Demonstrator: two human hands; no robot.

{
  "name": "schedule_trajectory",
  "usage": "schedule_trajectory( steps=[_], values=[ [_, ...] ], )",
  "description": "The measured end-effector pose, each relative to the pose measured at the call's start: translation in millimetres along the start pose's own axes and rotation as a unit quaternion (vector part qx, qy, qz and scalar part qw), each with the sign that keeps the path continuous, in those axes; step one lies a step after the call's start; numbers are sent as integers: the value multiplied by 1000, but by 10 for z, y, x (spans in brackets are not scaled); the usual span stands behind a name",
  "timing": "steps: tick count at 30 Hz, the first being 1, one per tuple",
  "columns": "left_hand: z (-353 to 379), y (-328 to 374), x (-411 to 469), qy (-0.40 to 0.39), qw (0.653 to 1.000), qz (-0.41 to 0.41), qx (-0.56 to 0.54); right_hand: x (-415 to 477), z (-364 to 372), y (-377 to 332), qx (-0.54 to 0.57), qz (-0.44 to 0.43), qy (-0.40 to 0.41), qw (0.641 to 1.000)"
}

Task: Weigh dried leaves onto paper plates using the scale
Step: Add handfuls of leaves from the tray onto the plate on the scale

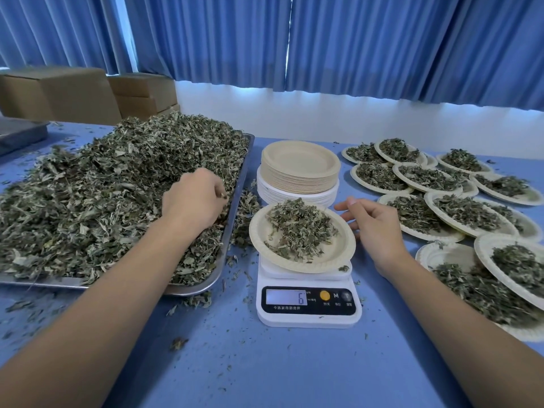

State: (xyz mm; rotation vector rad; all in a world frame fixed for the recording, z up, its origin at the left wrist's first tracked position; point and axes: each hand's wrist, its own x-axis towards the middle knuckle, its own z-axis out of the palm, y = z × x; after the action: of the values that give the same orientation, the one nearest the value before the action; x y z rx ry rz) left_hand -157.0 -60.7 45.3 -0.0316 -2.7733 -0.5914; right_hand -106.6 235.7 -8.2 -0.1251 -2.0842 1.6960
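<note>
A white digital scale (pixel 309 307) stands at the centre of the blue table and its display reads 6. On it rests a paper plate (pixel 341 254) with a mound of dried leaves (pixel 300 228). My left hand (pixel 194 198) is over the right edge of a metal tray (pixel 235 207) heaped with dried leaves (pixel 112 184), its fingers curled round a pinch of them. My right hand (pixel 371 222) hovers by the plate's right rim with its fingers loosely spread, holding nothing. Behind the scale stands a stack of empty paper plates (pixel 298 166).
Several filled paper plates (pixel 459 207) crowd the table's right side. Loose leaf crumbs (pixel 244 219) lie between tray and scale. Cardboard boxes (pixel 59 95) stand at the back left, beside a grey tray (pixel 20 134). Blue curtains hang behind.
</note>
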Motion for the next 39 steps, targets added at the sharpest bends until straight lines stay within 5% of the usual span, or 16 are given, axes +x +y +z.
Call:
schedule_trajectory(
  steps=[3,23,29,39],
  values=[
    [-15,9,-3,71,994,24,-76,0,-1,3,-3,-4,1,1000],
    [17,-34,50,10,972,-33,-232,-3,-10,10,2,-2,-9,1000],
    [-31,59,4,43,939,47,-337,-4,-12,19,-5,-4,-8,1000],
    [-132,418,-222,-135,881,234,-388,-15,-7,-6,-6,-7,-10,1000]
  ],
)
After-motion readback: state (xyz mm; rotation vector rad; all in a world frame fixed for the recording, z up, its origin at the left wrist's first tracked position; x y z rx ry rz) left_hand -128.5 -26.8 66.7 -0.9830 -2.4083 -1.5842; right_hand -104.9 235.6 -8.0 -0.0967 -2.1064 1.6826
